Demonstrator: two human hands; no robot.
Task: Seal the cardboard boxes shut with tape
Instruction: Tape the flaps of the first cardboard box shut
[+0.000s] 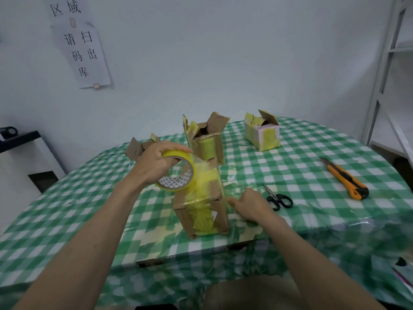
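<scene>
Near the table edge (201,247) our left hand (156,162) grips the yellow tape roll (178,173) above the tape-striped brown box (201,204), our right hand (250,204) pressing its side with fingers loosely spread, scissors (278,199) just beside.

Looks like a small stockroom or packing room: paper signs (82,52) w/ printed Chinese characters taped to a bare white wall, white metal shelving (393,70) at right, and a table (312,153) w/ green-checked cloth carrying worn cardboard boxes (206,139), scissors (278,199), box cutter (345,180).

The green-checked surface (312,157) carries four cardboard boxes (201,206), black-handled scissors (278,199) and an orange utility knife (345,178).
</scene>
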